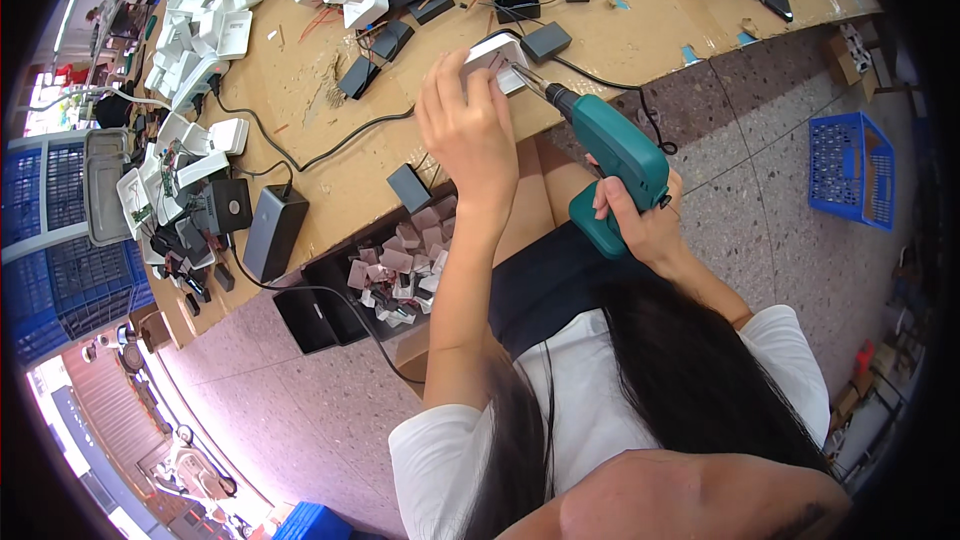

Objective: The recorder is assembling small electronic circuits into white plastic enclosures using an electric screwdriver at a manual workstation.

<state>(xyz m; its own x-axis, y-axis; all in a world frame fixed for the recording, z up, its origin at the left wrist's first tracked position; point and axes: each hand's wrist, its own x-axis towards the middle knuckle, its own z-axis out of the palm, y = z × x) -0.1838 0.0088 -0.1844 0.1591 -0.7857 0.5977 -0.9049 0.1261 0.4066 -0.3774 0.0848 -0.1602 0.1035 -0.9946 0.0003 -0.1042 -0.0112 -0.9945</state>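
My left hand (468, 135) is at the table's near edge, its fingers closed around the side of a small white plastic case (509, 78). The open side of the case shows thin red wires. My right hand (645, 215) grips the handle of a teal pistol-shaped soldering gun (620, 145). Its narrow metal tip points left into the white case; whether it touches anything inside is too small to tell. Right beside the case lies a black box-shaped part (546, 41). Another black block (409, 187) lies at the table edge left of my left wrist.
White plastic shells (235, 32) are heaped at the far left of the table (300, 60). Black blocks (391, 40) with wires lie ahead. A black cord (340, 145) crosses the tabletop to a black adapter (276, 230). Below the edge, a bin (300, 312) holds small parts; a blue basket (850, 172) stands at right.
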